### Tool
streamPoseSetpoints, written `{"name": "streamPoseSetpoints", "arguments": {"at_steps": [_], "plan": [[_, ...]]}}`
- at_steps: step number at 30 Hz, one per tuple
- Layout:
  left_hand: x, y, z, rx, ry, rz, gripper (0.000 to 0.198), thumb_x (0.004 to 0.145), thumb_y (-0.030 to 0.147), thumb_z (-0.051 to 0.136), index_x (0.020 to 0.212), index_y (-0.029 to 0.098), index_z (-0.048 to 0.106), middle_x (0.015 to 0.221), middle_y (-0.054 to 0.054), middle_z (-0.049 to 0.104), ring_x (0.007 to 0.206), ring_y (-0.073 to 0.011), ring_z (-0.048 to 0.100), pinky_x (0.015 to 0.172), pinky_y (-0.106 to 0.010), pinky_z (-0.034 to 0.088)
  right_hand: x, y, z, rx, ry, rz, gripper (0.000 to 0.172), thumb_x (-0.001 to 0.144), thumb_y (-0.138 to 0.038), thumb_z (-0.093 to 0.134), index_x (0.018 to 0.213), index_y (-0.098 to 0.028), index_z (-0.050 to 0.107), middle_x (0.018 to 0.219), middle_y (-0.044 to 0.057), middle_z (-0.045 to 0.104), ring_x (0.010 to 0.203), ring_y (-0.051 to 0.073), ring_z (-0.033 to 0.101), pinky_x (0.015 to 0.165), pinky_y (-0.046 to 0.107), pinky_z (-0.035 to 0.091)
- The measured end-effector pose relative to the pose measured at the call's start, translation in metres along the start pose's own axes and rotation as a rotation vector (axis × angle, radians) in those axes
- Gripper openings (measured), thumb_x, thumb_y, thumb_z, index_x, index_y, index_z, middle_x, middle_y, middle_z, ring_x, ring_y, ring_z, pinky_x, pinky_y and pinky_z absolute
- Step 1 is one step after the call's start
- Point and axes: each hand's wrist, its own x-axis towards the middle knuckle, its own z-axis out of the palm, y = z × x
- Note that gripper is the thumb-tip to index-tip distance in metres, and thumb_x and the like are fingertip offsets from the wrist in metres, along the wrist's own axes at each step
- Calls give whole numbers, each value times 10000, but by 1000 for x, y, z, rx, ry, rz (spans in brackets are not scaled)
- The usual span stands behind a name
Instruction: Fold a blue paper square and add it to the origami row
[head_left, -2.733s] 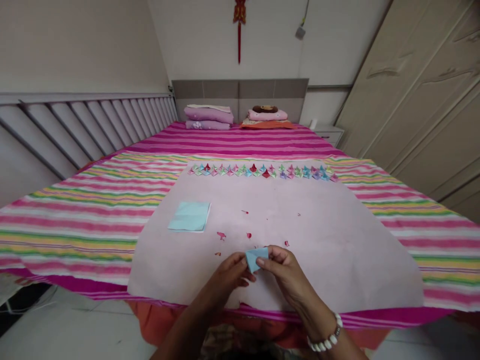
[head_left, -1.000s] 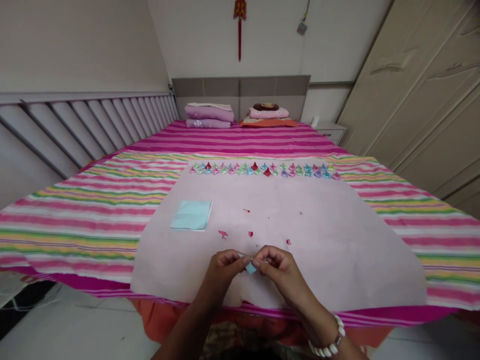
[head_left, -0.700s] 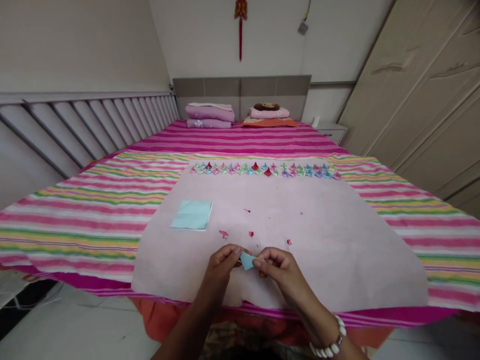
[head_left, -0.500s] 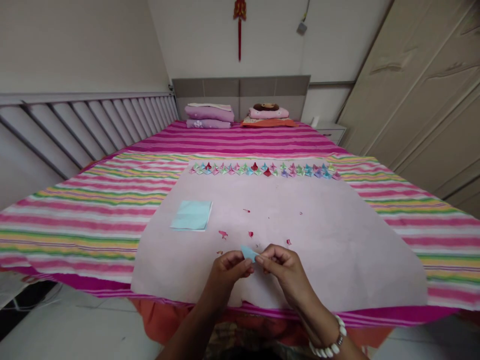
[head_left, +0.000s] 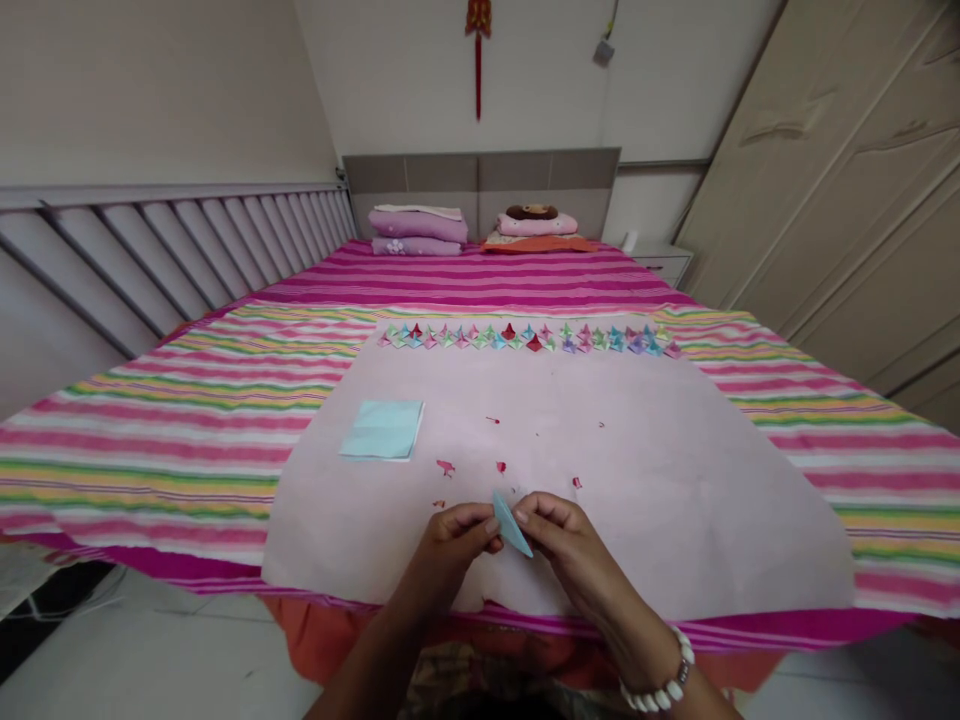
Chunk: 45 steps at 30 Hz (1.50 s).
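A small folded light-blue paper piece [head_left: 511, 524] is pinched between my left hand [head_left: 454, 537] and my right hand [head_left: 562, 535], just above the near part of a pale pink sheet [head_left: 660, 480] spread on the bed. Both hands have their fingers closed on the paper, which stands on edge, tilted. A bead bracelet [head_left: 660, 685] circles my right wrist. A stack of light-blue square papers [head_left: 382, 430] lies on the sheet to the left, apart from my hands. Along the sheet's far edge runs a row of several small folded paper shapes [head_left: 525, 339] in mixed colours.
Tiny red paper scraps [head_left: 445, 467] dot the sheet in front of my hands. The bed carries a striped cover [head_left: 165, 420], with folded pillows [head_left: 417, 231] at the headboard. A slatted rail [head_left: 172, 250] stands on the left, and wardrobe doors [head_left: 847, 190] on the right.
The blue paper has been folded smaller and turned between my fingers, from a flat flap to a narrow piece held on edge. My hands stayed in the same place.
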Motion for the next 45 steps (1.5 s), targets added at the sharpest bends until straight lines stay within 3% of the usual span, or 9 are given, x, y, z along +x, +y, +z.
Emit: {"name": "streamPoseSetpoints", "arguments": {"at_steps": [11,15,19,25,29,33,39,42,45], "plan": [[3,-1,-2,-75,29,-5,157,698,268,714,798,148,704,657,-2,655,593,-80,535,610,-198,414,0,-2,-1,72,-19,36,238,759,-352,670,643,-150,621,536,-18,556,505,93,448,526,232,314],[6,-4,-3,-74,114,3,225,646,270,750,824,163,662,669,9,665,572,-93,576,591,-212,447,2,-3,-1,2,-26,26,224,720,-377,695,723,-156,658,556,-4,596,509,111,492,528,244,366],[6,-4,3,65,173,50,189,649,290,732,743,152,643,691,-18,681,649,-153,632,644,-267,499,4,0,1,-152,28,-36,210,690,-365,693,711,-160,653,547,-3,593,509,124,499,512,249,385],[0,-2,16,468,212,205,184,771,292,613,904,175,663,856,-69,707,788,-206,653,726,-309,510,4,8,4,-505,244,-247,60,703,-214,598,664,-183,632,549,-22,502,506,124,437,496,248,349],[0,-4,18,654,273,324,189,749,253,623,911,169,674,885,-89,695,759,-206,644,657,-295,516,2,7,7,-632,219,-397,140,702,-110,537,695,-197,646,685,20,566,608,151,498,553,258,386],[1,-3,17,629,278,334,226,748,182,588,961,166,665,905,-94,712,769,-203,669,702,-295,522,4,10,5,-530,202,-359,104,735,-166,561,750,-189,662,720,30,584,591,143,495,538,260,390],[-1,4,17,468,180,185,138,815,210,529,947,195,568,840,-52,719,694,-175,672,664,-283,511,6,8,2,-166,194,-113,119,667,-266,662,736,-169,656,506,-31,539,480,117,472,494,247,380],[-2,4,13,471,138,286,71,829,186,494,841,196,564,1039,-83,671,735,-163,660,696,-291,508,6,2,3,-110,219,-83,116,642,-260,677,717,-171,673,532,-12,603,509,131,519,529,262,413],[-4,4,10,616,61,480,214,806,100,453,819,206,639,1071,-86,653,950,-205,618,817,-319,476,5,0,4,-116,235,-87,77,644,-237,665,692,-180,682,523,-13,606,511,134,523,532,265,414]]}}
